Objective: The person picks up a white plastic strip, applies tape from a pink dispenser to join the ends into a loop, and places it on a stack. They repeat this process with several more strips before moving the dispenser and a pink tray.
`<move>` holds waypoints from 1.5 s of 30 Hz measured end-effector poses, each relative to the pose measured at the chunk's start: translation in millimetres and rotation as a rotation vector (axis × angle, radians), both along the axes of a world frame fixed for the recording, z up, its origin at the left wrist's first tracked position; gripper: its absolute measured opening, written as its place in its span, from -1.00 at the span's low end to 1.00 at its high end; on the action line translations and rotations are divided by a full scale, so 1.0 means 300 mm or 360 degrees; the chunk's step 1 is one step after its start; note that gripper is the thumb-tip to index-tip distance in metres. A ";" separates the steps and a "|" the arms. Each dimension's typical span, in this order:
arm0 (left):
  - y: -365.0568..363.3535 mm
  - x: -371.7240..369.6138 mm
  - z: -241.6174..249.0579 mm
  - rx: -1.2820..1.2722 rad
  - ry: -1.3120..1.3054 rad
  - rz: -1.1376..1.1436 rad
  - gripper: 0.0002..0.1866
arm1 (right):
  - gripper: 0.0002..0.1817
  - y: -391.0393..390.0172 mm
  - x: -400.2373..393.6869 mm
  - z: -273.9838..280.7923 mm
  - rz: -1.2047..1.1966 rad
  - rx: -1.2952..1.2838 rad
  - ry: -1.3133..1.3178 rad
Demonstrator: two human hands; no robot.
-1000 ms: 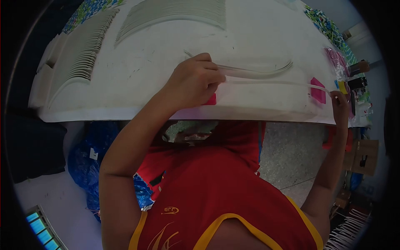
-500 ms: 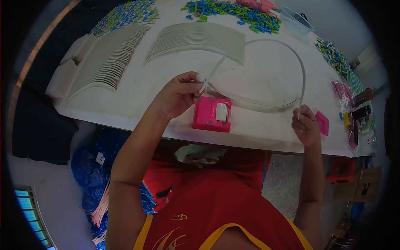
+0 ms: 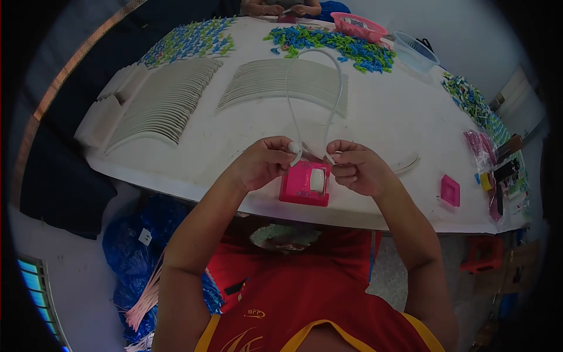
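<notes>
My left hand (image 3: pixel 267 163) pinches one end of a thin white strip (image 3: pixel 341 82), with a small white round piece at the fingertips. The other end is pinched in my right hand (image 3: pixel 358 168). Between the hands the strip rises in a tall narrow loop over the white table. A pink dispenser (image 3: pixel 293 186) with a white roll (image 3: pixel 317 180) sits just below and between my hands. Behind the loop lies a row of pale strips (image 3: pixel 258 85). More strip ends (image 3: pixel 409 165) rest on the table right of my right hand.
A larger row of pale strips (image 3: pixel 167 105) lies at the left. Blue and green clips (image 3: pixel 334 47) are heaped at the back, near a pink basket (image 3: pixel 359 28) and a clear blue tub (image 3: pixel 415 54). A pink tray (image 3: pixel 450 190) lies right. Another person's hands (image 3: pixel 284 10) show across the table.
My right hand has moved left, close to my left hand, and the strip's wide loop has become tall and narrow. The view has shifted, bringing the other person's hands into sight.
</notes>
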State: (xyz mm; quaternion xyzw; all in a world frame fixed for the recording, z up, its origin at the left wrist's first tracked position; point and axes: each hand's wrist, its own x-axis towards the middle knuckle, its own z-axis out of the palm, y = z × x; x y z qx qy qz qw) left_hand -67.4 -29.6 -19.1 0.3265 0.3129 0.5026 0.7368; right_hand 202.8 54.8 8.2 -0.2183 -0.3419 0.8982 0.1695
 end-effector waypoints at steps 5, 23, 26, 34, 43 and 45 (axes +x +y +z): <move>-0.042 -0.183 -0.064 -0.0139 -0.0130 0.0251 -0.85 | -0.86 0.105 0.120 -0.028 -0.0229 -0.0159 0.0189; 0.069 -0.401 -0.140 -0.0677 -0.0043 0.0974 -0.94 | -0.81 0.319 0.000 -0.202 -0.0725 -0.0533 -0.0130; 0.075 -0.434 -0.157 -0.0697 -0.0082 0.0971 -0.94 | -0.83 0.322 -0.017 -0.210 -0.0758 -0.0526 -0.0151; 0.087 -0.491 -0.209 -0.0372 -0.0166 0.1133 -0.83 | -0.86 0.337 0.020 -0.230 -0.0777 -0.0543 0.0021; 0.117 -0.499 -0.239 0.0140 0.0267 0.1449 -0.74 | -0.84 0.366 0.053 -0.232 -0.0823 -0.0128 -0.0207; 0.117 -0.494 -0.224 0.0153 0.0860 0.1482 -0.72 | -0.82 0.363 0.051 -0.225 -0.0894 0.0053 -0.0392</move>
